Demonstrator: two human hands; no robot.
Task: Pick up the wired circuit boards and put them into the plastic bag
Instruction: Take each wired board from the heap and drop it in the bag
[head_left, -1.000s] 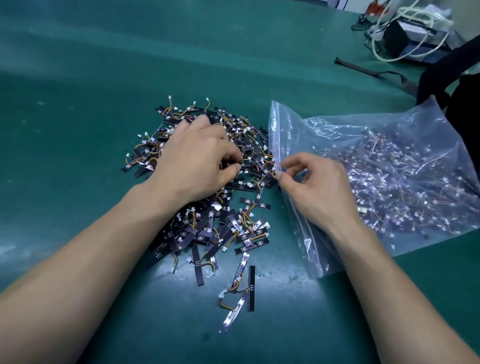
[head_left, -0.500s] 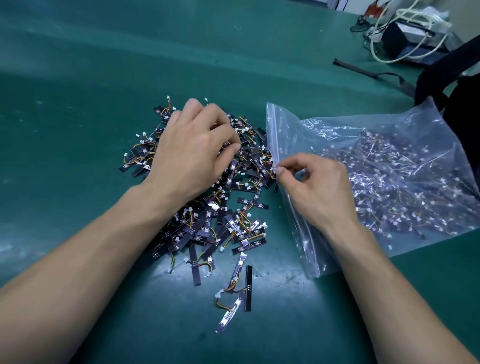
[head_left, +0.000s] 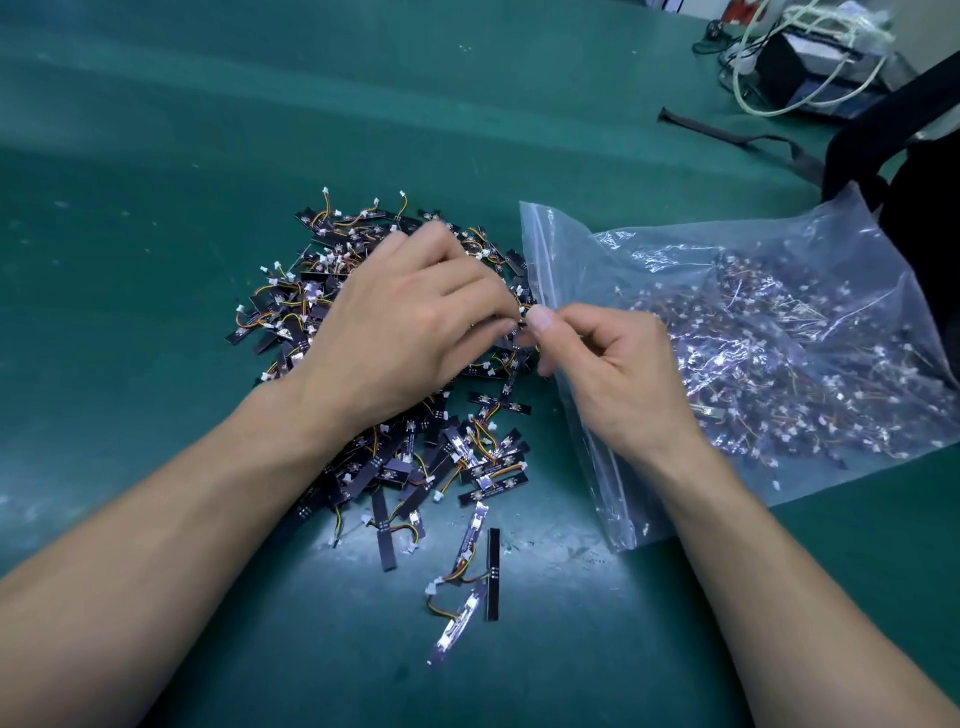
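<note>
**Both grips meet at the mouth of the bag**

The left-hand grip lies on top of the heap of wired circuit boards on the green surface. Its fingers curl down and close on some boards at the heap's right edge; how many is hidden under the hand. Just beside those fingertips, the right-hand grip pinches the rim of the plastic bag between thumb and forefinger. The bag lies right against the heap on its right side and holds many boards.
</note>
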